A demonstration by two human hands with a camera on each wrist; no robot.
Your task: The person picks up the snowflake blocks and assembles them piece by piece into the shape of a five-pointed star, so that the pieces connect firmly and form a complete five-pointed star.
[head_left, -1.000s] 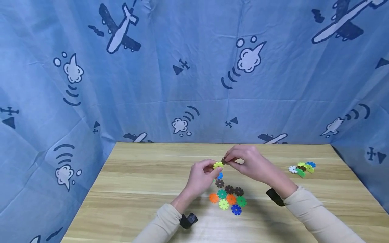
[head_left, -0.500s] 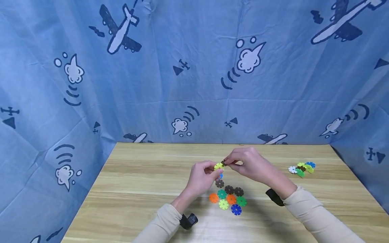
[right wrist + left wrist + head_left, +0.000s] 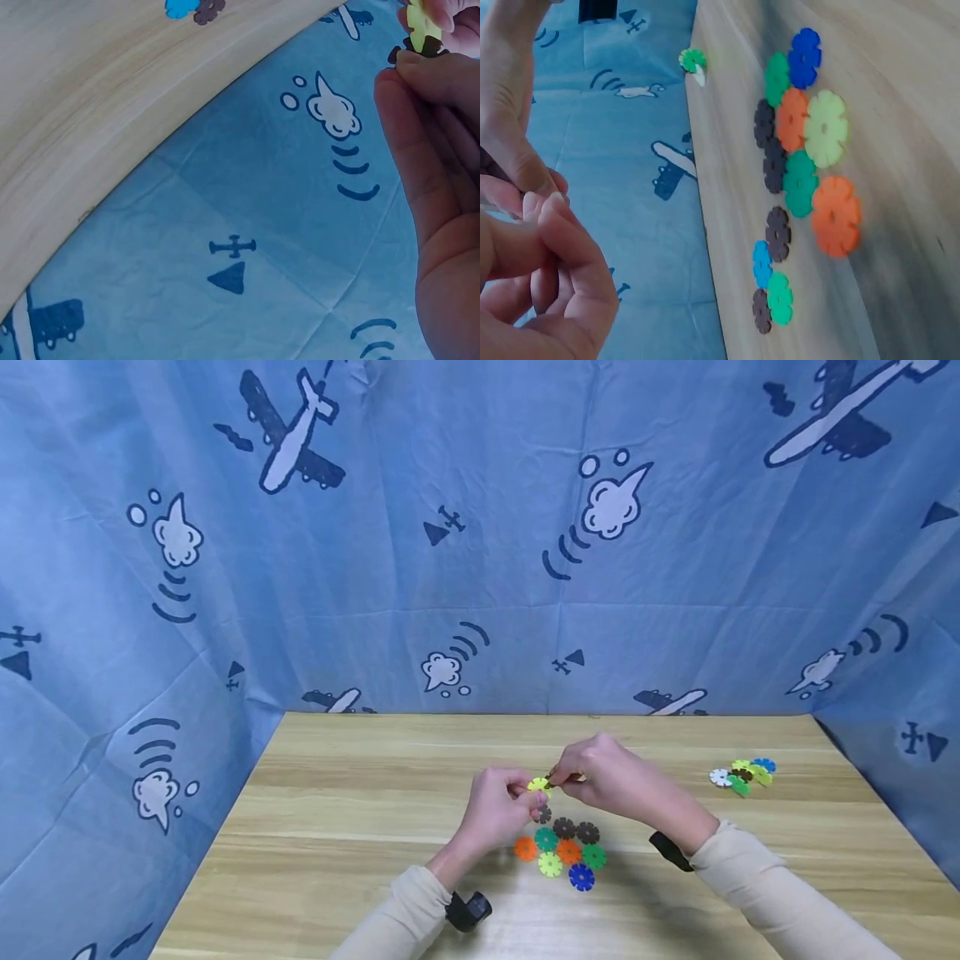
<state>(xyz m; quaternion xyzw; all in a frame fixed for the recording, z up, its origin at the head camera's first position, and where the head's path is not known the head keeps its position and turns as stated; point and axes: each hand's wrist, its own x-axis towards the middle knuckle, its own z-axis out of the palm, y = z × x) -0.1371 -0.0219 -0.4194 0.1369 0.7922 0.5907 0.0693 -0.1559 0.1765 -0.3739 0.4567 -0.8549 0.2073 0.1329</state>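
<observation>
My left hand [image 3: 495,806] pinches a yellow notched snowflake disc [image 3: 538,785] between thumb and fingers, raised above the table. Close on its right, my right hand [image 3: 611,781] pinches a dark brown snowflake disc [image 3: 433,46] by its edge. In the right wrist view the brown disc stands crosswise against the rim of the yellow disc [image 3: 424,21], and the two touch. Whether their slots are engaged I cannot tell. Fingers hide most of both discs. The left wrist view shows both hands meeting, with the held discs hidden there.
Several loose snowflake discs lie below the hands, among them an orange disc [image 3: 836,216], a dark blue disc [image 3: 581,877] and a light blue disc [image 3: 762,264]. A small pile with a white disc [image 3: 720,777] lies at the right of the wooden table [image 3: 337,810]. A blue printed curtain [image 3: 480,568] hangs behind.
Both hands have come down slightly toward the near side, still holding the two discs. In the head view the left hand now covers the light blue disc seen before.
</observation>
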